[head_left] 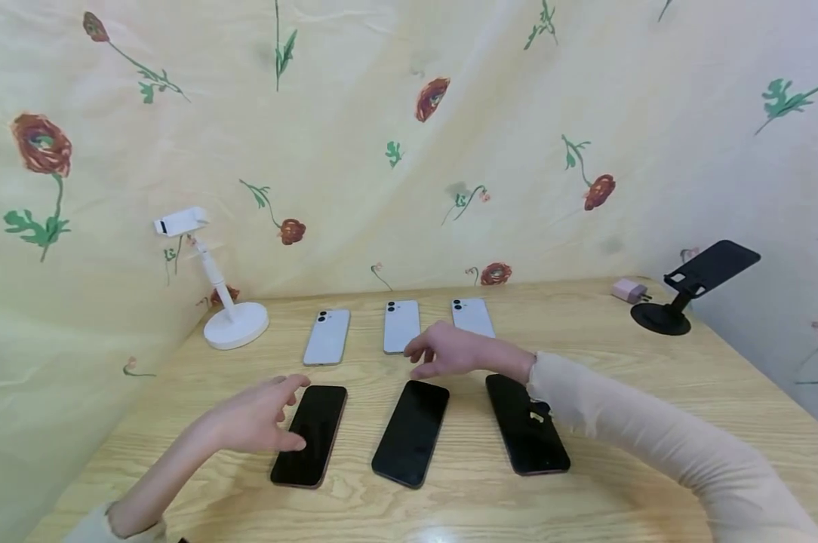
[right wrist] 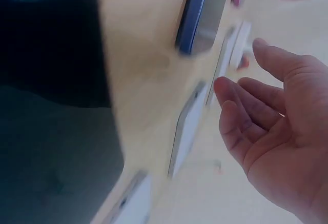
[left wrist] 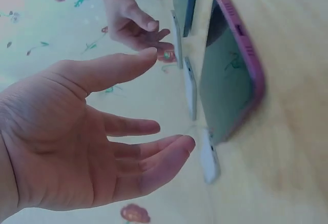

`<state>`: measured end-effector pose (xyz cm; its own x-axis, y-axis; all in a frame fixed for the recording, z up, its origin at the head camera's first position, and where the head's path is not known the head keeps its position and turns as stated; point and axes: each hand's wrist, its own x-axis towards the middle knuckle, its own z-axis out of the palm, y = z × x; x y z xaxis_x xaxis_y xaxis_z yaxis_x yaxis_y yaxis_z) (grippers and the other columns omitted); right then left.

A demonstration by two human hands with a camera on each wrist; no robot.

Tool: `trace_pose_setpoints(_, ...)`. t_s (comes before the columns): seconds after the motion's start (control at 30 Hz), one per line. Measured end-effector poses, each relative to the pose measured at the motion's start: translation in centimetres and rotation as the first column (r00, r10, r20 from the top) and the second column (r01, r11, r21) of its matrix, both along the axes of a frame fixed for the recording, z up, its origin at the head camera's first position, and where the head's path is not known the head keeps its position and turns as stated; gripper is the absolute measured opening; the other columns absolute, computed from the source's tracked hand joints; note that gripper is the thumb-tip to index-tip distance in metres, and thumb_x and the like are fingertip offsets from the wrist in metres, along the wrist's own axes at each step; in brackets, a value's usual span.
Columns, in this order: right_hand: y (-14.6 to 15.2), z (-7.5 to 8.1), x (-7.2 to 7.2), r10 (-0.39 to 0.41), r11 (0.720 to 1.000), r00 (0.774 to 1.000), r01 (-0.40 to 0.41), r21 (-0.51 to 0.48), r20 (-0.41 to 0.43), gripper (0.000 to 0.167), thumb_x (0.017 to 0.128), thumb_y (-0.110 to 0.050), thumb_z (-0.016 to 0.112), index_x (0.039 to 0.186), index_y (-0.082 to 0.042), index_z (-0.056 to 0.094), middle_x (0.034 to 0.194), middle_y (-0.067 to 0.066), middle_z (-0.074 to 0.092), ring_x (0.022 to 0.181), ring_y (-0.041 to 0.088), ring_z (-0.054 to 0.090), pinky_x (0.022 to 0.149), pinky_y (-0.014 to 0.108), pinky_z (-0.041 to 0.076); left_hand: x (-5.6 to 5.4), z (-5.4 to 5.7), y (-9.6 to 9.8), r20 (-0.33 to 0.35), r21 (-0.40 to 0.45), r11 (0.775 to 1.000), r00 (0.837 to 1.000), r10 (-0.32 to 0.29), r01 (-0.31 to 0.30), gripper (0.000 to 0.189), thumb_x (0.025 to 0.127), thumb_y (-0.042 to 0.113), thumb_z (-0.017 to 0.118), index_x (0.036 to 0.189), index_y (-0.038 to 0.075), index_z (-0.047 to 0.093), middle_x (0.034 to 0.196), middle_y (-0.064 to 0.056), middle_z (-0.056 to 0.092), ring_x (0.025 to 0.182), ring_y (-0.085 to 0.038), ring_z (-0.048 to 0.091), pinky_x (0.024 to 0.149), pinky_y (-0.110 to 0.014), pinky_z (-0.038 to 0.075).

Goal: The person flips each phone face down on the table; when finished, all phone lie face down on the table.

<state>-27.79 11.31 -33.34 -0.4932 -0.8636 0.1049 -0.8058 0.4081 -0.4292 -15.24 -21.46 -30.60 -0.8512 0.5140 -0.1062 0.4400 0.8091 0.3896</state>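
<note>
Three dark-screened phones lie face up in a near row: a left one [head_left: 322, 430], a middle one [head_left: 412, 434] and a right one [head_left: 518, 418]. Behind them are three pale phones with their backs up: left [head_left: 327, 337], middle [head_left: 401, 324] and right [head_left: 472, 315]. My left hand [head_left: 259, 415] hovers over the left dark phone, fingers apart and slightly bent, holding nothing. Between the rows, my right hand [head_left: 450, 349] reaches across close to the middle pale phone, with loosely bent fingers and nothing in them. Its sleeve partly covers the right dark phone.
A white phone stand [head_left: 235, 324] is at the back left of the wooden table [head_left: 355, 513]. At the back right are a black folding stand [head_left: 662, 318] and a small pink charger plug [head_left: 629, 290]. A flowered cloth [head_left: 355, 151] hangs behind the table.
</note>
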Motion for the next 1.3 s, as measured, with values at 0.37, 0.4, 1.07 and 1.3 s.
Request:
trace_pose_setpoints(0.37, -4.0, -0.9, 3.1, -0.086, 0.995, 0.994, 0.082, 0.057, 0.069, 0.062, 0.088, -0.024, 0.079, 0.134, 0.010, 0.055, 0.129, 0.022, 0.060, 0.109, 0.031, 0.063, 0.088, 0.031, 0.051, 1.5, -3.4, -2.2, 0.120, 0.036, 0.999, 0.992, 0.035, -0.039, 0.102, 0.076, 0.031, 0.088, 0.152, -0.007, 0.030, 0.134, -0.040, 0.041, 0.101, -0.035, 0.062, 0.081, -0.051, 0.051)
trace_pose_setpoints(0.4, -4.4, -0.9, 3.3, -0.089, 0.993, 0.995, 0.084, 0.081, 0.052, 0.065, 0.087, -0.026, 0.080, 0.135, 0.009, 0.055, 0.130, 0.021, 0.059, 0.112, 0.032, 0.061, 0.090, 0.031, 0.050, 1.5, -3.7, -2.3, 0.122, 0.044, 0.999, 0.992, 0.024, -0.030, 0.104, 0.075, 0.033, 0.088, 0.152, -0.006, 0.030, 0.131, -0.038, 0.044, 0.099, -0.033, 0.061, 0.079, -0.050, 0.051)
trace_pose_setpoints(1.07, -9.9, -2.5, 4.9, -0.148, 0.955, 0.984, 0.167, 0.245, -0.094, 0.093, 0.076, -0.052, 0.084, 0.144, 0.000, 0.049, 0.126, 0.012, 0.052, 0.111, 0.023, 0.049, 0.090, 0.028, 0.044, 2.4, -4.7, -1.2, 0.016, 0.066, 0.997, 0.999, 0.030, -0.031, 0.117, 0.067, 0.038, 0.092, 0.154, -0.005, 0.027, 0.115, -0.014, 0.046, 0.092, -0.024, 0.049, 0.081, -0.045, 0.047)
trace_pose_setpoints(1.3, -10.8, -2.6, 5.0, -0.136, 0.952, 0.977, 0.175, 0.252, -0.162, 0.084, 0.073, -0.054, 0.086, 0.133, -0.002, 0.058, 0.114, 0.007, 0.052, 0.103, 0.019, 0.049, 0.085, 0.026, 0.045, 2.2, -5.0, -1.1, 0.000, 0.069, 0.998, 1.000, 0.010, -0.010, 0.114, 0.068, 0.039, 0.092, 0.153, -0.004, 0.030, 0.115, -0.013, 0.044, 0.098, -0.026, 0.048, 0.082, -0.042, 0.047)
